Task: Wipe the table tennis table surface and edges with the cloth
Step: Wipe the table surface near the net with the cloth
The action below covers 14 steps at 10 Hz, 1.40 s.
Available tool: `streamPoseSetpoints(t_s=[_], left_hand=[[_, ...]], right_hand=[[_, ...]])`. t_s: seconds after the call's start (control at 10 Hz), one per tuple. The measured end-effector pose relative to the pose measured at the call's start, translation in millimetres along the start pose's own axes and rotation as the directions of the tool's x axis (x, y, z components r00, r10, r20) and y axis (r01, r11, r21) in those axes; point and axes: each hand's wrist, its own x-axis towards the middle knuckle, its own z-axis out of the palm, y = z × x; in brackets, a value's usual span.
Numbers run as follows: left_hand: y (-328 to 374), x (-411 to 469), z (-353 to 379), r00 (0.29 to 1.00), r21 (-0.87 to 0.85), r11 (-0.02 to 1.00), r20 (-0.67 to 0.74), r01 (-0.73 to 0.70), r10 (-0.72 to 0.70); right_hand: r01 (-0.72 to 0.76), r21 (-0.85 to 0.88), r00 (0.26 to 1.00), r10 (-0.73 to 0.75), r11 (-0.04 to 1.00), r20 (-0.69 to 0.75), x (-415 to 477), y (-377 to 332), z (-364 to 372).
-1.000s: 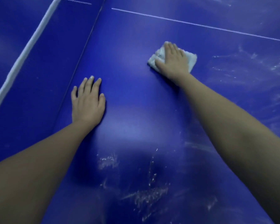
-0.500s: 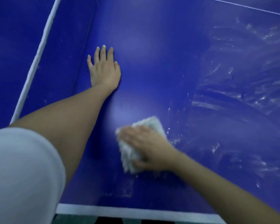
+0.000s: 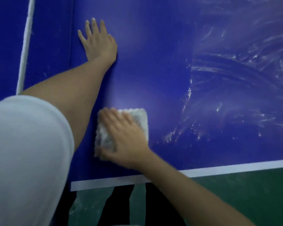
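Where the white edge line (image 3: 235, 167) borders the blue tabletop (image 3: 153, 62) nearest me, my right hand (image 3: 124, 137) lies blurred across the white cloth (image 3: 138, 118), its fingers spread and pressing it flat. Farther out, my left arm stretches forward and my left hand (image 3: 98, 41) rests palm-down with straight fingers, holding nothing. Whitish smears (image 3: 235, 70) streak the surface to the right.

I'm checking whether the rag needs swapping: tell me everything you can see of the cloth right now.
The cloth is white to pale grey with a nubbly, towel-like pile, bunched into a roughly rectangular pad. It lies flat on the blue table tennis table, close to the white line along the near edge. The right hand presses on it with spread fingers, covering its middle and lower right. Its top and left edges show. Blur hides any dirt.
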Motion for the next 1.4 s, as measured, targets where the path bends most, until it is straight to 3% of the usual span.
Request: streamPoseSetpoints(t_s=[0.2, 0.3, 0.4, 0.5, 0.6, 0.7, 0.8, 1.0, 1.1, 1.2, 1.4], left_hand=[[-1.6, -1.4, -0.6, 1.0, 0.003, 1.0, -0.003, -0.002, 0.002], [-1.4, -2.8, -2.3, 1.0, 0.0, 1.0, 0.005, -0.012, 0.012], [-2.5, -3.3, -2.2, 1.0, 0.005, 1.0, 0.01, -0.005, 0.005], [-1.6, -4.1, -2.9, 1.0, 0.001, 1.0, 0.009, -0.008, 0.008], [-0.1, -4.4, -3.3, 1.0, -0.014, 1.0, 0.015, -0.009, 0.01], [1.3, -4.2, -3.3, 1.0, -0.027, 1.0, 0.011, -0.003, 0.004], [1.6, -2.1, -1.9, 1.0, -0.038, 0.999, 0.005, 0.004, -0.004], [1.6, -1.5, 0.5, 1.0, -0.069, 0.998, -0.017, -0.002, 0.001], [-0.2, -2.7, 0.6, 1.0, -0.081, 0.997, -0.023, -0.017, 0.015], [-1.1, -4.1, 0.3, 0.999, -0.096, 0.995, -0.033, -0.036, 0.033], [0.9, -3.6, -1.6, 0.999, -0.11, 0.993, -0.032, -0.03, 0.026]], right_hand=[[0.018, -0.118, 1.0, -0.019, 0.993, -0.004, -42.2, -30.1, 33.0], [-0.081, -0.182, 0.997, 0.076, 0.98, -0.034, -68.2, -4.2, 20.8], [-0.324, -0.15, 0.942, 0.305, 0.934, -0.14, -102.4, 43.4, -0.6], [-0.579, -0.086, 0.805, 0.55, 0.811, -0.224, -139.9, 95.0, -25.2], [-0.72, -0.037, 0.673, 0.684, 0.693, -0.28, -161.4, 121.6, -38.6], [-0.771, -0.003, 0.605, 0.732, 0.636, -0.312, -152.5, 113.3, -34.7], [-0.718, -0.017, 0.676, 0.692, 0.695, -0.252, -123.7, 79.8, -21.6], [-0.288, -0.147, 0.955, 0.272, 0.946, -0.119, -52.3, 15.6, 9.9], [-0.187, -0.135, 0.98, 0.176, 0.973, -0.091, -45.4, 23.1, 9.0], [-0.285, -0.097, 0.951, 0.269, 0.954, -0.152, -54.2, 48.1, -6.0], [-0.663, -0.053, 0.721, 0.618, 0.747, -0.314, -82.8, 137.3, -49.5]])
